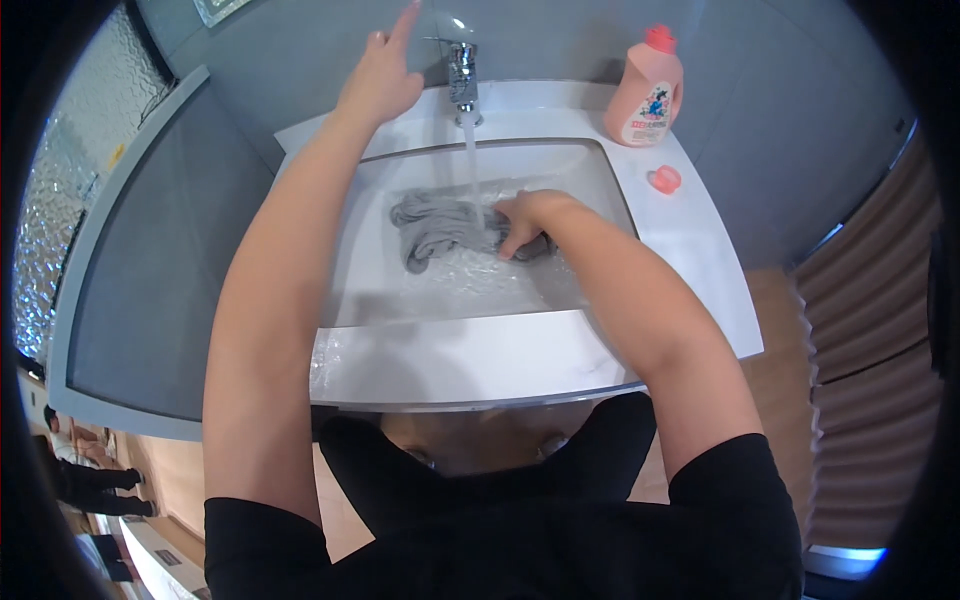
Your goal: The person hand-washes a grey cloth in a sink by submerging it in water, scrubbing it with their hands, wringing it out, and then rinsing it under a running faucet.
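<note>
Grey wet cloth (440, 228) lies bunched in the white sink basin (360, 290), in shallow water. My right hand (530, 218) grips its right end, thumb on the near side and the other fingers partly hidden. From the chrome faucet (463, 75) a stream of water (473, 165) falls onto the cloth. Raised to the left of the faucet, my left hand (383, 80) holds nothing; its index finger points up and its thumb stands apart. Whether it touches the faucet's thin lever cannot be made out.
A pink detergent bottle (648, 90) stands on the white counter (690, 250) at the back right, with a pink cap (665, 179) nearer me. A grey-framed panel (150, 270) borders the counter's left. Brown pleated curtain (870, 350) hangs right. Another person (90, 470) is far left.
</note>
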The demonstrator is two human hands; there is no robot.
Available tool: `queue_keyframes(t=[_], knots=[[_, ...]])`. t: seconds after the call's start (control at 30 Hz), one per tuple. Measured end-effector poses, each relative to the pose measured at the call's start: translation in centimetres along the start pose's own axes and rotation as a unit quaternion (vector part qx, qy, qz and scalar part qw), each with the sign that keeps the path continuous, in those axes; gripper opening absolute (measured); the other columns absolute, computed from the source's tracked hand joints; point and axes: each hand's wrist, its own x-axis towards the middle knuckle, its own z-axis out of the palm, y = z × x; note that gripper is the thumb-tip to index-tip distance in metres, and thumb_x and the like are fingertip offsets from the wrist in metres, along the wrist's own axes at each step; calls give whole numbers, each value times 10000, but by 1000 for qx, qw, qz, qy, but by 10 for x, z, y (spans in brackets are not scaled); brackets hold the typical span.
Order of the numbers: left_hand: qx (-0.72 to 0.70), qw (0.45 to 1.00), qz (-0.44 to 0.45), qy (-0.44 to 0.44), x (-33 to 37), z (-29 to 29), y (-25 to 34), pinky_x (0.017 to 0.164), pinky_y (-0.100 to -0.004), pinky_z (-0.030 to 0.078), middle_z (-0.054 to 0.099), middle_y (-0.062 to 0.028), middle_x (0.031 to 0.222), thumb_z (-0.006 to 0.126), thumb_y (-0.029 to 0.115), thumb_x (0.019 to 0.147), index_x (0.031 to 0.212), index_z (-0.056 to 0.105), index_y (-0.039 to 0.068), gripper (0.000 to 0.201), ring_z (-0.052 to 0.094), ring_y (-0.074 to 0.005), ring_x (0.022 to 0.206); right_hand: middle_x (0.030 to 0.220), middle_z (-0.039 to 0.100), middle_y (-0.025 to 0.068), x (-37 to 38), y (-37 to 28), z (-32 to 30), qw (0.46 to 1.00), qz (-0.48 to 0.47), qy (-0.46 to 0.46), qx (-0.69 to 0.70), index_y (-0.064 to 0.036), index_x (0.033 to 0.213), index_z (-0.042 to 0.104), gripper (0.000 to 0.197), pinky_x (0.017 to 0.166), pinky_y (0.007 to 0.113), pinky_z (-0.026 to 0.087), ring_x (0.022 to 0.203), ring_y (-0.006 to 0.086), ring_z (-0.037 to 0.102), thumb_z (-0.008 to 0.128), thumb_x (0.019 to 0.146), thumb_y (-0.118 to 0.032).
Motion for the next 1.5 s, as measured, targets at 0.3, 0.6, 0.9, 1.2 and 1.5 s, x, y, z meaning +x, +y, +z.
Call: queue_keyframes(t=[0.3, 0.6, 0.9, 1.2, 1.5], knots=[[52, 986, -35, -152, -26, 13, -5, 988, -486, 515, 478, -263, 1390, 611, 49, 804, 1576, 282, 341, 888, 563, -444, 1233, 1359, 616, 206, 0, 6, 1, 1000, -12, -22, 4, -88, 1512, 408, 1107, 1035, 451, 478, 1254, 357, 593, 900, 612, -503], [98, 905, 110, -399, -145, 59, 23, 1119, -508, 388, 508, -192, 1437, 752, 222, 799, 1534, 347, 111, 847, 497, -396, 1315, 1042, 757, 149, 12, 6, 10, 998, 29, -19, -59, -33, 992, 780, 535, 832, 431, 579, 944, 301, 732, 930, 595, -358], [47, 918, 7, -395, -180, 77, -19, 1022, -531, 430, 580, -145, 1309, 796, 166, 709, 1520, 382, 133, 911, 544, -349, 1242, 1264, 689, 143, -19, 13, -18, 969, 101, 220, -51, -89, 1210, 711, 380, 955, 461, 543, 1171, 323, 659, 630, 841, -134], [164, 962, 74, -207, -147, 42, -24, 811, -450, 503, 656, -130, 1067, 585, -48, 775, 963, 674, 73, 241, 626, -353, 1013, 1331, 622, 122, 6, 55, -7, 932, 124, 340, -15, -118, 1238, 674, 364, 1048, 524, 456, 1291, 352, 555, 599, 882, -120], [5, 906, 30, -422, -164, 42, -37, 1128, -460, 387, 453, -188, 1474, 830, 218, 669, 1446, 476, 176, 855, 418, -397, 1380, 1395, 589, 190, 2, 14, 2, 996, -64, 59, -27, -132, 1519, 417, 1027, 1065, 437, 467, 1290, 365, 557, 858, 614, -331]])
